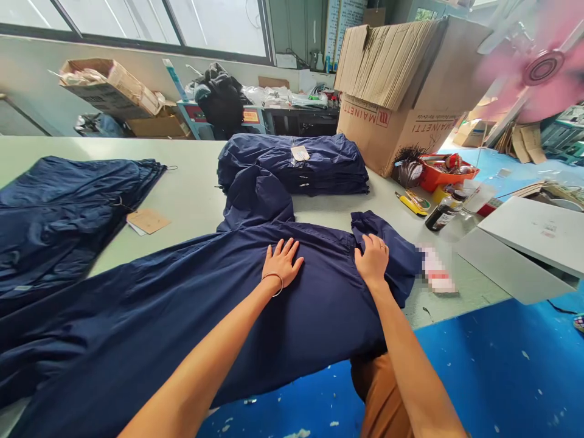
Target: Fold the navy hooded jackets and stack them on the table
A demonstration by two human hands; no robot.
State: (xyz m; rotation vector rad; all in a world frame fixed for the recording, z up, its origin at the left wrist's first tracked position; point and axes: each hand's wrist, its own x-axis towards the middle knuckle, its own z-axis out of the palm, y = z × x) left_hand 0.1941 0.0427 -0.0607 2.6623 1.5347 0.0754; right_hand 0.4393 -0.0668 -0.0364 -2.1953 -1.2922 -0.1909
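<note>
A navy garment [292, 304] lies spread over the table and hangs over its front edge. My left hand [281, 265] rests flat on it near the middle, fingers spread, a bangle at the wrist. Further right, my right hand [373, 258] lies at the seam beside a sleeve [399, 252], its fingers curled onto the fabric; whether they pinch any cloth is unclear. Another sleeve [255, 198] stretches toward a folded navy stack [319, 164] with a paper tag [300, 153].
More navy garments [50, 213] with a brown tag [149, 221] lie left. At right are a yellow cutter [410, 204], a dark bottle [446, 210], an orange basket [444, 174], a white box [524, 243] and a large carton [396, 115]. A pink fan [542, 68] stands behind.
</note>
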